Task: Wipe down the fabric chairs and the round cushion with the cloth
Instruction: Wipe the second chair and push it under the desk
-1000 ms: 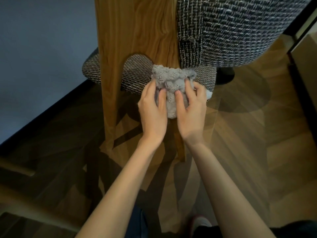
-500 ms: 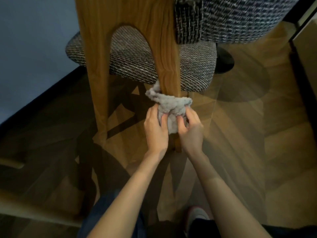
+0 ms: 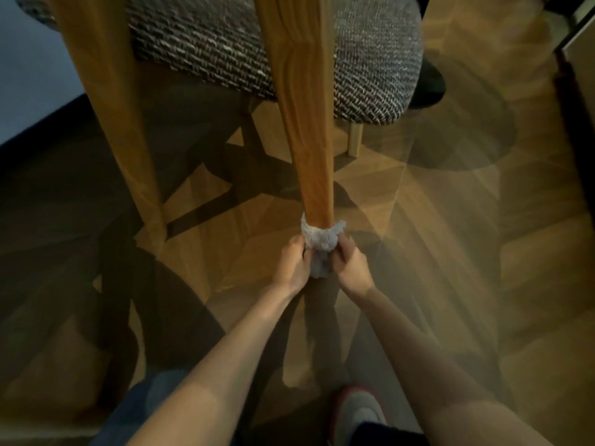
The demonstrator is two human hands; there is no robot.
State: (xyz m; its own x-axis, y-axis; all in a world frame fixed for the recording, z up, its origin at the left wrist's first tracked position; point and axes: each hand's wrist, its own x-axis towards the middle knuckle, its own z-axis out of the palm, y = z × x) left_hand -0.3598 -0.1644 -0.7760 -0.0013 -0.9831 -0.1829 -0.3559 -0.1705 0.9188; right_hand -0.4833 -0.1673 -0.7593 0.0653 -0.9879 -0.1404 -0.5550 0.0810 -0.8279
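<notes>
Left grip: bare hand [image 3: 294, 268], fingers curled onto the cloth from its left side, clamped on it.
Right grip: bare hand [image 3: 351, 268], fingers curled onto the same cloth from its right side, clamped on it.
Cloth: [image 3: 322, 247] pale grey and fluffy. It is wrapped round the lower end of the chair leg, bunched between both grips, low down near the floor.
Chair leg: [image 3: 306, 123] light wood with visible grain, running from the top edge down into the cloth. Its foot is hidden by the cloth and the hands.
Second leg: [image 3: 109, 91] same wood, to the left, well apart from the cloth.
Chair seat: [image 3: 370, 75] dark and light woven fabric, above and behind both legs, not touching the cloth.
Front leg: [image 3: 354, 141] short pale stub under the seat's right edge.
Floor: [image 3: 499, 268] wooden parquet crossed by overlapping shadows.
Wall: [image 3: 29, 75] blue-grey, upper left, with a dark skirting below.
Person: bare forearms; blue trousers [image 3: 145, 403] at lower left; shoe [image 3: 360, 410] with a grey toe and red trim at lower middle.
Dark object: [image 3: 429, 85] beside the seat's right edge, partly hidden; kind cannot be told.
</notes>
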